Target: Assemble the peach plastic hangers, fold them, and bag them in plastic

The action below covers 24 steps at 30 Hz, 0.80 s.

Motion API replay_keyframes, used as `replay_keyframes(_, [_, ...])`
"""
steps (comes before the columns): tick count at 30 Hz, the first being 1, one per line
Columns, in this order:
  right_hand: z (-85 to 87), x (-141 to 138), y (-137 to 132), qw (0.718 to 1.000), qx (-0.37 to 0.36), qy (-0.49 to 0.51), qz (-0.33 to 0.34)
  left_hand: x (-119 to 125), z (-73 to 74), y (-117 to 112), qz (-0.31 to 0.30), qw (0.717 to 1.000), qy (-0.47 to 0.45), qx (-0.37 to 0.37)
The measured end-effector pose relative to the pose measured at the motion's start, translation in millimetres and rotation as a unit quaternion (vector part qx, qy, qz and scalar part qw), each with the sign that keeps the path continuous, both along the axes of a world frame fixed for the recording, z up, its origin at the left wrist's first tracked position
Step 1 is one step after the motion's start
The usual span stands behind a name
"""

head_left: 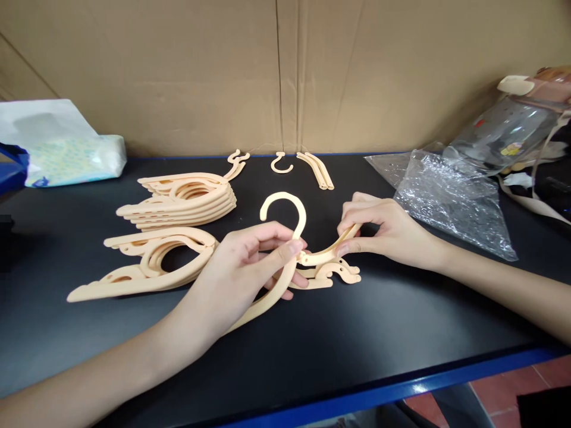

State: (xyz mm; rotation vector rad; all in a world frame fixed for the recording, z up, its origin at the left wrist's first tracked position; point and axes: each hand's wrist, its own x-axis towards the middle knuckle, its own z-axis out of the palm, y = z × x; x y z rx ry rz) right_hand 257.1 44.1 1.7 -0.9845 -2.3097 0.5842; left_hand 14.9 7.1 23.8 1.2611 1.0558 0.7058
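Observation:
Near the middle of the black table, my left hand (pixel 250 267) pinches a cream plastic folding hanger (pixel 302 220) just below its hook, which curves upward. One arm of the hanger runs down to the lower left, partly behind my wrist. My right hand (pixel 379 229) grips the other curved arm (pixel 328 254) by its outer end; its inner end meets the hook's base at my left fingertips. Beneath them, more cream hanger pieces (pixel 341 272) lie on the table. Left of my hand are two stacks of folded hangers, a nearer one (pixel 147 282) and a farther one (pixel 191 205).
At the back lie a loose hook (pixel 281 163), two curved arms (pixel 316 171) and small joined pieces (pixel 236 163). Clear plastic bags (pixel 450 196) and a transparent bottle (pixel 504 131) are at right. A tissue pack (pixel 75 157) sits at left. Cardboard (pixel 178 71) stands behind the blue-edged table (pixel 357 345).

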Motion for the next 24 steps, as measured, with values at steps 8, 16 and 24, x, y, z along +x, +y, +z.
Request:
replay_keyframes(8, [1.5,-2.6,-3.4,1.0,-0.013,-0.007,-0.026,-0.6,-3.3,5.2,-0.003,1.0,0.007,-0.021])
replay_keyframes(16, [2.4,-7.2,-6.9,0.997,-0.037,-0.018,-0.066,-2.3,-7.3,8.0,-0.005,0.999,-0.009,-0.043])
replay_keyframes(24, [1.6,-9.3,-7.4,0.991,-0.099,0.008,-0.094,-0.2,-8.2,5.4,-0.014,1.0,0.006,-0.021])
